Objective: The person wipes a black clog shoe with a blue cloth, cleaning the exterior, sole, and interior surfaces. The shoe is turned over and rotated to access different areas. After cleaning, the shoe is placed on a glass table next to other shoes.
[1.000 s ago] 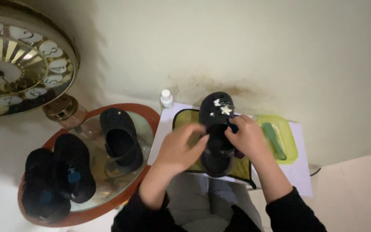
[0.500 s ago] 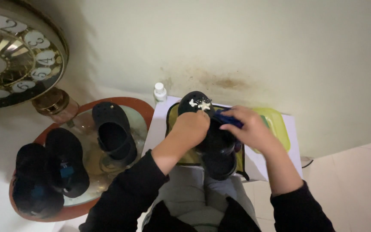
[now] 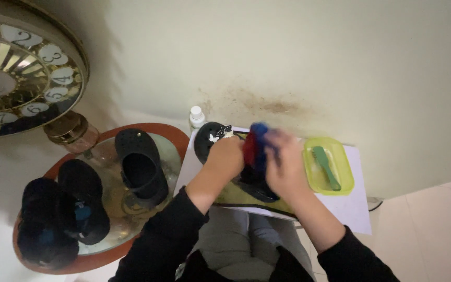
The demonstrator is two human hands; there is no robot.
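While both hands work over the small white table, the lines below run from the body outward.

Lap: grey trousers and black sleeves sit nearest the camera, under the table edge.
Left hand (image 3: 226,156): curled down over the black clog (image 3: 212,140), fingers pressed around its middle.
Right hand (image 3: 284,166): closed around a red-and-blue cloth (image 3: 254,146), blurred, pressed against the clog's near half.
Clog position: on a yellow-green mat (image 3: 236,196) atop the white table (image 3: 353,209); long axis runs away from the body, decorated toe toward the wall.
Key relation: the clog lies between the hands, left hand nearer the toe, right hand nearer the heel.
Right of hands: yellow tray (image 3: 329,167) holding a green brush (image 3: 325,167), just beside the right hand.
Left side: round glass table (image 3: 176,143) bearing another black clog (image 3: 139,167) and dark shoes (image 3: 61,214).
Far: white bottle (image 3: 197,117) by the stained wall; ornate clock (image 3: 22,68) at upper left.
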